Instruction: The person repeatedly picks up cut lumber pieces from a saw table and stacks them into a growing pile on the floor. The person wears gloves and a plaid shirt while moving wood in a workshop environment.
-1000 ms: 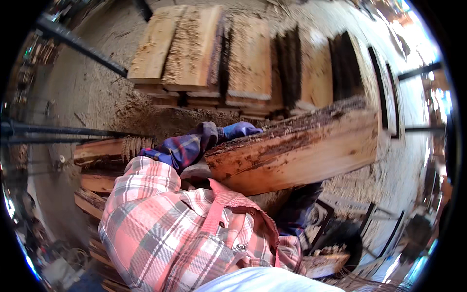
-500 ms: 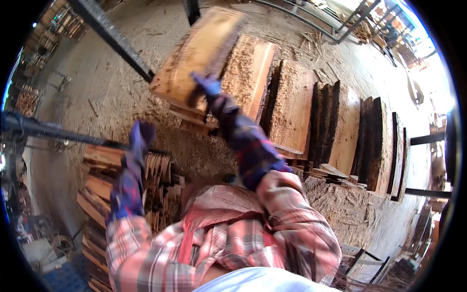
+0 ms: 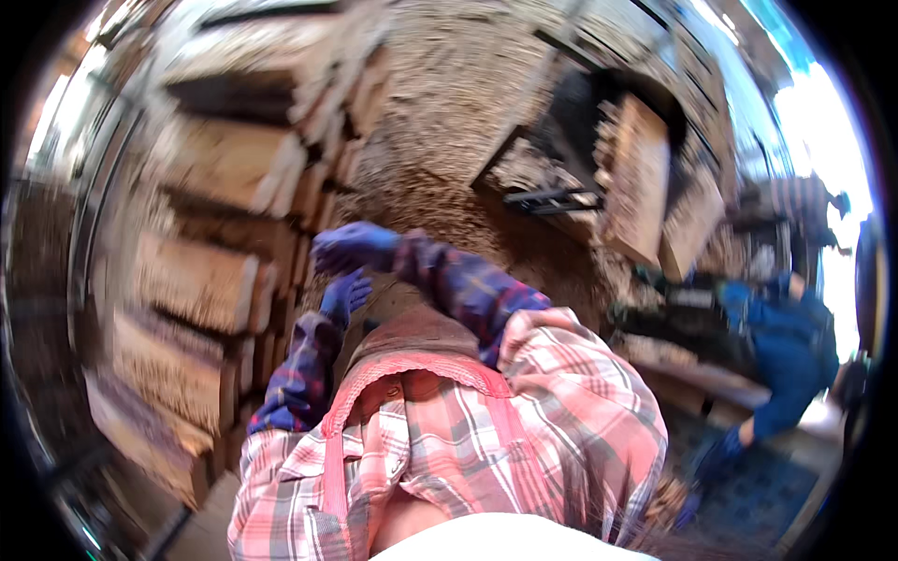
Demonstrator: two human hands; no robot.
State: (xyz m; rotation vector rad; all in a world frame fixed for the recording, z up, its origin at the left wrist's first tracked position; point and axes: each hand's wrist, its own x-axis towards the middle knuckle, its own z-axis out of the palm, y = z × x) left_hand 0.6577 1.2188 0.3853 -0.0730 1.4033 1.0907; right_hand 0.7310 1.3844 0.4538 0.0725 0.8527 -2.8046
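My right hand (image 3: 355, 248), in a blue-purple glove, is in front of my body with its fingers loosely bent and nothing visible in it. Just below and left of it, my left hand (image 3: 345, 296), gloved alike, has its fingers apart and holds nothing I can see. Plaid sleeve covers run up both forearms. Nearest on the left is a row of thick wooden slabs (image 3: 196, 280) with dark bark edges; both hands are apart from them. Motion blurs the slabs.
Sawdust and chips cover the floor (image 3: 440, 112) ahead. At the right, cut slabs (image 3: 638, 178) lean by a dark, round-edged object (image 3: 580, 122). A co-worker in blue (image 3: 795, 346) is at the far right, near a long board (image 3: 702, 379).
My right hand has come off the slab and drawn in toward my left hand. The view has swung round: the slab row now lies left, and a co-worker shows at right.
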